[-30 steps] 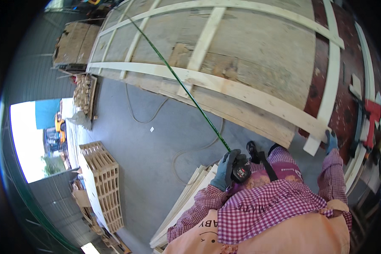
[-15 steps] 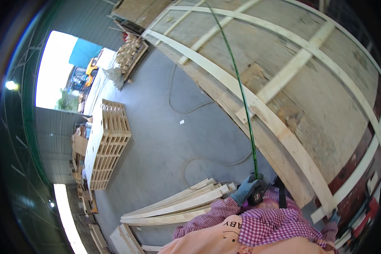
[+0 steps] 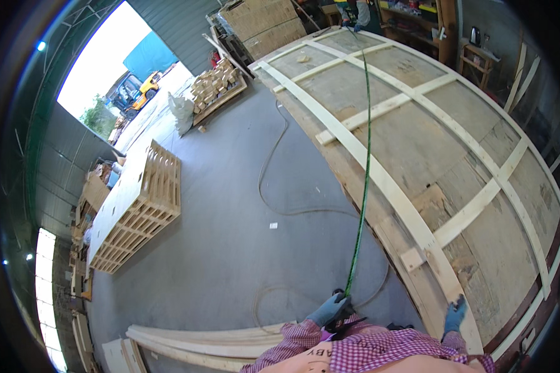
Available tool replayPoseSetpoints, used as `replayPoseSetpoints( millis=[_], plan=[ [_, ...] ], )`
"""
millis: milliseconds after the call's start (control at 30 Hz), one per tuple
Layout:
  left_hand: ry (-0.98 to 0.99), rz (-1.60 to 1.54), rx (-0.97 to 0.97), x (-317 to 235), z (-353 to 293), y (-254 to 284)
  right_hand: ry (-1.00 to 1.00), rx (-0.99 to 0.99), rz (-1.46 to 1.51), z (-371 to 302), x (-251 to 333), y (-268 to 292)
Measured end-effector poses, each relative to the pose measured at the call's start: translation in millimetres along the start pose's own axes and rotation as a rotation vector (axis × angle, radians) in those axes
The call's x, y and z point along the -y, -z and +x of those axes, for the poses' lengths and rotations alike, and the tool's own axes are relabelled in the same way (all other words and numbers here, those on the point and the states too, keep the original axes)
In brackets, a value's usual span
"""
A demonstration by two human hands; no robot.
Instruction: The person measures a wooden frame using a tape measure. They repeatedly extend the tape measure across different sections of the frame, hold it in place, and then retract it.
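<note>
My left hand (image 3: 328,310), in a blue-grey glove with dark fingers, is closed around a dark tape measure (image 3: 342,322) at my waist. Its long green blade (image 3: 364,180) runs out above the wooden frame (image 3: 410,225) to the far end. There, a co-worker's gloved hands (image 3: 354,27) are at the frame's edge, close to the blade's end. My right hand (image 3: 455,316), gloved alike, lies on the frame's near-side pale slat with its fingers stretched out. Crossing slats make up the frame, which rests on a large worn plywood surface (image 3: 395,158).
Long pale boards (image 3: 199,339) lie on the floor at my lower left. A stack of slatted pallets (image 3: 137,211) stands further left. A hose (image 3: 261,180) curls over the grey floor. Wood blocks (image 3: 216,90) fill a pallet near the doorway, with a forklift (image 3: 134,93) outside.
My view has swung up and right, bringing the frame's far end and the co-worker into sight. My right hand has moved from the frame's near corner onto the long slat.
</note>
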State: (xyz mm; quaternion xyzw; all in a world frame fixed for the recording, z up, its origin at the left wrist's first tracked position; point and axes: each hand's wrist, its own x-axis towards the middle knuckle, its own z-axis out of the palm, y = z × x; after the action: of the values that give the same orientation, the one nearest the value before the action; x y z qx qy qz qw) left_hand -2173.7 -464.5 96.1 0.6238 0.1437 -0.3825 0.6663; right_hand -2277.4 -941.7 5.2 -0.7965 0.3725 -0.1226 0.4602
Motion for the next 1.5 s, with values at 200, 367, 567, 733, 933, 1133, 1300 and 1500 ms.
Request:
replayPoseSetpoints(
  millis=[200,367,567,733,933,1133,1300,1500],
  plan=[
    [0.086,-0.133,-0.052,-102.9,-22.5,135.8,0.118,0.493,0.149,-12.3,176.5,-180.7],
    [0.197,-0.104,-0.062,-176.5,19.6,231.9,0.125,0.574,0.043,41.7,247.8,-273.4],
    [0.133,-0.026,-0.045,-248.4,132.5,347.1,0.112,0.351,0.1,161.5,354.0,-383.7],
    [0.239,0.127,-0.08,-337.1,198.4,436.8,0.212,0.25,0.135,277.0,464.2,-526.2],
    [0.149,0.384,-0.046,-428.9,284.1,524.0,0.394,0.49,0.25,376.7,675.2,-658.9],
    [0.114,0.532,0.099,-507.2,386.8,664.1,0.643,0.448,0.037,488.0,862.9,-794.8],
    [0.5,0.727,0.201,-616.5,487.0,743.1,0.808,0.44,-0.176,592.6,983.3,-973.1],
    [0.353,0.741,0.063,-617.6,593.8,798.8,0.852,0.402,-0.818,740.3,1068.7,-1217.9]
  ],
)
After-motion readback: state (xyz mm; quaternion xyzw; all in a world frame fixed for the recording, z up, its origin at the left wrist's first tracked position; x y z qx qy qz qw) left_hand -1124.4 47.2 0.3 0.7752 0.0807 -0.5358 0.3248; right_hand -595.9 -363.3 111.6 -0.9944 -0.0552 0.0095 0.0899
